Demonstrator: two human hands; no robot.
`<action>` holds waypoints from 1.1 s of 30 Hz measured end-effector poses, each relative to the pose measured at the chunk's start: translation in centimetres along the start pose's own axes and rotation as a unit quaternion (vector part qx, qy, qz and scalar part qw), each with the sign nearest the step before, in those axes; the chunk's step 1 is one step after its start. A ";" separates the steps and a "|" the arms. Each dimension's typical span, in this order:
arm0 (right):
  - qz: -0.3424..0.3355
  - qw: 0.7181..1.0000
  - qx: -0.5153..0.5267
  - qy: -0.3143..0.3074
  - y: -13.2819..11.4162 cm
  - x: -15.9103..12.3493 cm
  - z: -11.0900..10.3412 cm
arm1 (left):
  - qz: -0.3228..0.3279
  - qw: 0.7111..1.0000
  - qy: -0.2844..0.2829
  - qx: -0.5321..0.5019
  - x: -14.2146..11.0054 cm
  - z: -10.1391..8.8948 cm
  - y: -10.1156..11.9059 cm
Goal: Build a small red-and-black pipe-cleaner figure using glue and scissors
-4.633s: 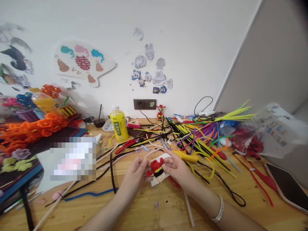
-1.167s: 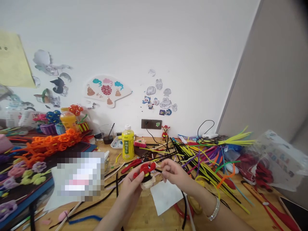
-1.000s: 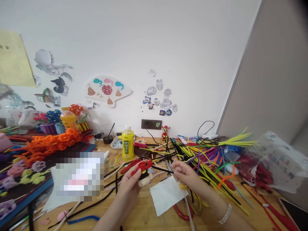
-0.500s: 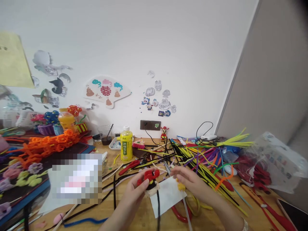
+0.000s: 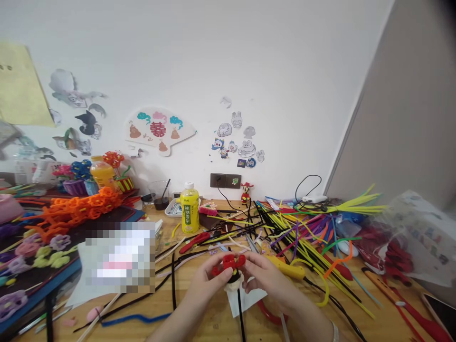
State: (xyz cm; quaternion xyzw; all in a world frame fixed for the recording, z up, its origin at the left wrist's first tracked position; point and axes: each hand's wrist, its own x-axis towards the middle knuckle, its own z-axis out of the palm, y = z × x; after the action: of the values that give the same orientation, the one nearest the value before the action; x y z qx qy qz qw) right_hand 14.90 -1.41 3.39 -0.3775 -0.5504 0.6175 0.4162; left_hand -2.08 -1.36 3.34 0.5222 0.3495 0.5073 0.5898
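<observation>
Between my two hands is a small doll's head (image 5: 233, 283) made of pipe cleaners, with a red hat, black hair and a cream lower part. My left hand (image 5: 210, 279) is closed round its left side, thumb on the front. My right hand (image 5: 266, 275) has its fingers curled against the right side; the contact is partly hidden. A black pipe cleaner (image 5: 241, 316) hangs straight down from the head, and a short dark tip shows above the hat. Below lies a white sheet of paper (image 5: 245, 302), partly covered by my right hand.
A yellow glue gun (image 5: 288, 269) and scissors (image 5: 252, 244) lie by my right hand. Piled pipe cleaners (image 5: 302, 228) fill the back right. A yellow drink bottle (image 5: 190, 209) and a finished red-hatted doll (image 5: 245, 193) stand behind. A phone (image 5: 440, 308) lies far right.
The black pipe cleaner, earlier in my right hand, now hangs from the doll's head. My right hand, apart from the head half a second ago, has come in against it.
</observation>
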 end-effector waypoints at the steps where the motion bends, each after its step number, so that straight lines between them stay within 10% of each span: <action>1: 0.008 1.000 0.016 -0.009 0.2 -0.1 0.1 | 0.000 1.000 -0.003 0.004 0.0 0.0 -0.1; 16: -0.101 0.987 -0.049 0.112 1.8 1.1 -1.5 | -0.071 0.997 0.015 -0.027 0.1 0.6 -0.9; 25: -0.276 0.837 -0.447 0.154 -0.9 -1.2 -1.1 | -0.126 0.971 0.030 -0.203 0.0 1.2 -0.8; 33: -0.313 0.792 -0.496 0.171 0.0 -1.2 -0.4 | -0.135 0.973 0.009 -0.185 -0.2 1.5 -0.7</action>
State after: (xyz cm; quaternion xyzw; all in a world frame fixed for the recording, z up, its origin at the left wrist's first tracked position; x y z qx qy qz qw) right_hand 15.75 -2.37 3.37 -0.4384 -0.7890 0.0209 0.4300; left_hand -0.57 -1.87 2.92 0.3470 0.3219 0.4837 0.7362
